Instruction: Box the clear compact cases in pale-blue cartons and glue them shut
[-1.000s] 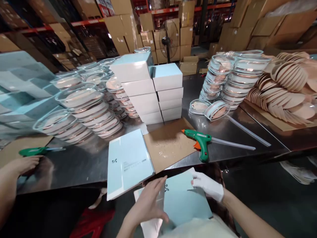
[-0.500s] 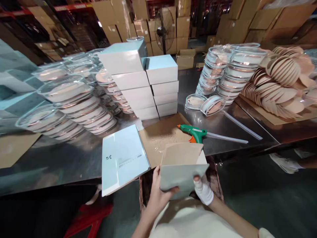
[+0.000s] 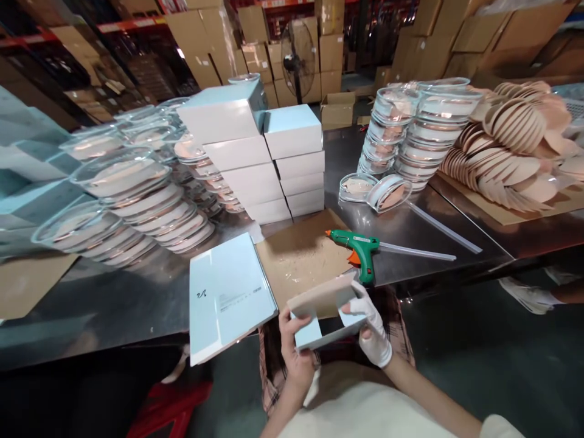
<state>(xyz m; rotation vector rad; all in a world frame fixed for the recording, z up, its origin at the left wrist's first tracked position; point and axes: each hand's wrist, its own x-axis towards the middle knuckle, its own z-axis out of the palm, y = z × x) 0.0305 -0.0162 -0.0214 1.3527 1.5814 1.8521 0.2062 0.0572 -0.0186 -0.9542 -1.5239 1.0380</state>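
Observation:
Both hands hold a partly folded carton (image 3: pixel 308 332) low in front of my body, over the table's near edge. It is pale blue on its end flaps and brown on its far wall. My left hand (image 3: pixel 295 348) grips its left end, fingers over the flap and thumb underneath. At the right end, my right hand (image 3: pixel 373 331), in a white glove with bare fingertips, has fingers on the other flap. Just beyond the carton lies a green glue gun (image 3: pixel 360 242) with an orange trigger. Flat light-blue cartons (image 3: pixel 228 298) lie left of my hands.
A brown cardboard sheet (image 3: pixel 301 258) covers the table middle. White boxes (image 3: pixel 298 143) are stacked behind it. Clear round containers stand in stacks left (image 3: pixel 146 201) and right (image 3: pixel 424 140). Glue sticks (image 3: pixel 444 228) and piled beige discs (image 3: pixel 515 146) lie right. A fan (image 3: pixel 298 61) stands behind.
The carton has tipped and opened toward me, so its inside and end flaps show. My fingers have moved from its outside onto the flaps. The glue gun stays put.

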